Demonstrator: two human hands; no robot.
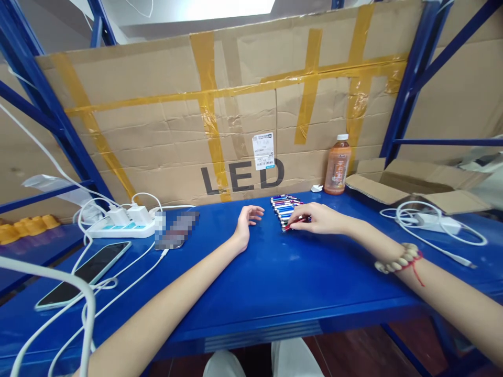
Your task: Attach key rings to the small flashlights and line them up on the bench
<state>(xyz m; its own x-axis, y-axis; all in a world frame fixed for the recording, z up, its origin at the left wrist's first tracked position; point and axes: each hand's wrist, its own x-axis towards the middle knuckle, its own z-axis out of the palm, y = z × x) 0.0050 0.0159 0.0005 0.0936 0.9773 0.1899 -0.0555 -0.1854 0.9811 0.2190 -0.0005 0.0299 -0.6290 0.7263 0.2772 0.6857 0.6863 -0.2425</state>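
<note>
Several slim, shiny pen-like sticks in blue, red and silver lie side by side in a row on the blue shelf top. At the near end of that row, my right hand pinches a red pen-like stick between thumb and fingers. Its exact kind is too small to make out. To the left of the row, my left hand rests on its side on the blue surface. Its fingers are loosely curved and apart, with nothing in them.
A bottle of orange drink stands at the back beside a small white plug. An open cardboard box and a white charger with cable lie right. Left are a power strip, phone, another phone and loose cables.
</note>
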